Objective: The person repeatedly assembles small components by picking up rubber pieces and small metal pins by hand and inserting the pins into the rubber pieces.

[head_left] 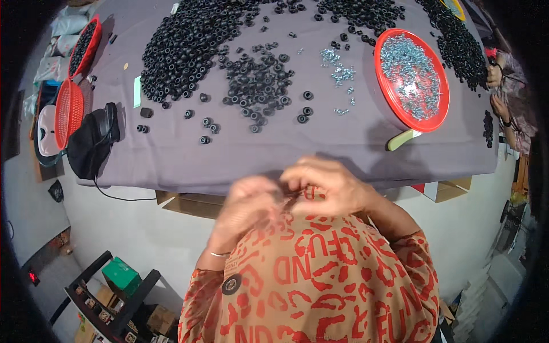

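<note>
Left hand blurred, right hand curled, grips unclear, small black ring-like pieces beyond

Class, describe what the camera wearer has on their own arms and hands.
The left hand, motion-blurred, and right hand show no gloves. A thin, pale bracelet circles the left wrist. The tan sleeves bear irregular red patches and leave the forearms bare.
</note>
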The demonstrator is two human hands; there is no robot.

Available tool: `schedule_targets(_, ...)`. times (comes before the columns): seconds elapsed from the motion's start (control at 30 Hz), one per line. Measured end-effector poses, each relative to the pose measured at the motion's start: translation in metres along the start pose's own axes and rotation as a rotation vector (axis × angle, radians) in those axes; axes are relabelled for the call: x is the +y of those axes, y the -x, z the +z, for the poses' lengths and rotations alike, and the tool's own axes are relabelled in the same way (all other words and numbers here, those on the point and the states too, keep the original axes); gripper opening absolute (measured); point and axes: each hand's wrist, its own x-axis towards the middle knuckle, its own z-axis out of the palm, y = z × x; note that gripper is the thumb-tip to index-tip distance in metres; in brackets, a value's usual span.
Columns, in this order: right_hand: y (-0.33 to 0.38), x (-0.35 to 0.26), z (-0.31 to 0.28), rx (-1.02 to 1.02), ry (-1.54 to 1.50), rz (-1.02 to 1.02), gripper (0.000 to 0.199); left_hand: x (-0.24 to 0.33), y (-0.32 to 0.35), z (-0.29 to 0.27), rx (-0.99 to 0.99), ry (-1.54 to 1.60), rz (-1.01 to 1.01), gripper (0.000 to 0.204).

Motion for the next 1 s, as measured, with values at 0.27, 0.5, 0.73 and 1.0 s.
schedule_targets(0.27,0.006,0.042,-0.057,0.59,1.148,0.186,0.018,0.057,-0.021,-0.069,0.83,-0.858,0.7,0.013)
schedule_targets(0.5,0.001,0.049,-0.056,0.59,1.231,0.031,0.017,0.064,-0.037,-0.075,1.004,-1.317,0.912,0.021)
schedule_targets(0.73,0.003,0.024,-0.045,0.621,-0.07,0.416,0.009,0.025,-0.042,-0.003,0.566,-0.944,1.012,0.016)
schedule_targets(1.0,0.004,0.025,-0.009,0.591,-0.64,0.211,0.01,0.0,-0.051,0.054,0.298,-0.982,1.0,0.02)
